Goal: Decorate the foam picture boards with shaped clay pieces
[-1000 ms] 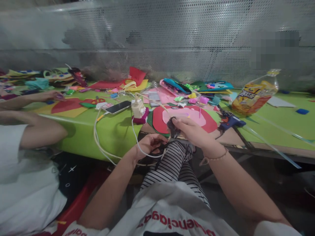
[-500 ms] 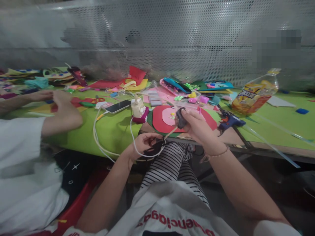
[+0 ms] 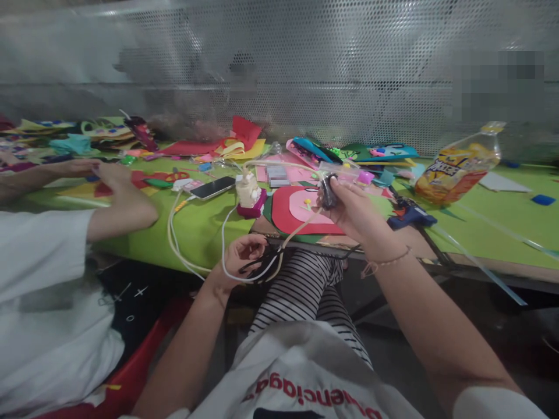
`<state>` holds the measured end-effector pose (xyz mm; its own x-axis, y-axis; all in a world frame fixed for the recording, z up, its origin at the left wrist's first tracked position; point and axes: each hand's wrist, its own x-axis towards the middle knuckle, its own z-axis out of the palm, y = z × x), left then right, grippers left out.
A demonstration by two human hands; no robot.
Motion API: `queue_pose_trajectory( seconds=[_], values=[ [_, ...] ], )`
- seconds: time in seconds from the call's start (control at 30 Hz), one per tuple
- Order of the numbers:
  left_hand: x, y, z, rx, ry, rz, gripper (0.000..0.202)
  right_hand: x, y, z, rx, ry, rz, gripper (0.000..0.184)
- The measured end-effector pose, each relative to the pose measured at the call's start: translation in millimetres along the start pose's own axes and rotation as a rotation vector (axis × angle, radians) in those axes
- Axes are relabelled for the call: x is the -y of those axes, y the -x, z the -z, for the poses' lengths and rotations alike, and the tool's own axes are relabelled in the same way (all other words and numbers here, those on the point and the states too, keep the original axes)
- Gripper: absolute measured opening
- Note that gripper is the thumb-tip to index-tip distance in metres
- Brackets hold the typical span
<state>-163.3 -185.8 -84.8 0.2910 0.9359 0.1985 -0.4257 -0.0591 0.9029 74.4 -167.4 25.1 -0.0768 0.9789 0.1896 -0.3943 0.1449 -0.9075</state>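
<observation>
My left hand is curled round black scissors just below the table edge, above my striped knee. My right hand is raised over the table and pinches a small dark object that I cannot name. A cream strip runs from the right hand down toward the scissors. Under the right hand lies a red foam shape with a pink piece on it.
On the green table lie a phone, a white charger block with cables, a blue glue gun, a tilted yellow bottle and several coloured foam scraps. A co-worker's arms reach in at the left.
My right hand has lifted the dark object up and right, from the table edge to above the red shape. My left hand rose slightly with the scissors. The co-worker's arm swung onto the table.
</observation>
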Motion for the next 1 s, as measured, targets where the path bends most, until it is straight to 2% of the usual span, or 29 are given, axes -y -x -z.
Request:
queue_pose_trajectory(
  seconds=[0.43, 0.63, 0.77, 0.9, 1.0],
  values=[
    [-3.7, 9.9, 13.0, -0.104, 0.033, 0.017, 0.039, 7.2, -7.4, 2.9, -0.052, -0.015, 0.002, 0.018],
    [-0.8, 8.0, 16.6, -0.119, -0.032, 0.003, 0.04, 5.8, -6.4, 6.1, 0.016, 0.04, -0.025, 0.017],
    [2.0, 9.2, 14.5, -0.095, -0.112, 0.002, 0.039, 0.2, -6.5, 10.6, 0.073, 0.096, -0.037, 0.023],
    [6.2, 7.5, 15.8, -0.025, -0.186, 0.008, 0.037, -3.7, -3.9, 11.3, 0.132, 0.135, -0.061, 0.032],
    [11.8, 4.4, 20.8, 0.055, -0.225, 0.023, 0.025, -3.8, 0.4, 9.2, 0.169, 0.142, -0.072, 0.036]
  ],
)
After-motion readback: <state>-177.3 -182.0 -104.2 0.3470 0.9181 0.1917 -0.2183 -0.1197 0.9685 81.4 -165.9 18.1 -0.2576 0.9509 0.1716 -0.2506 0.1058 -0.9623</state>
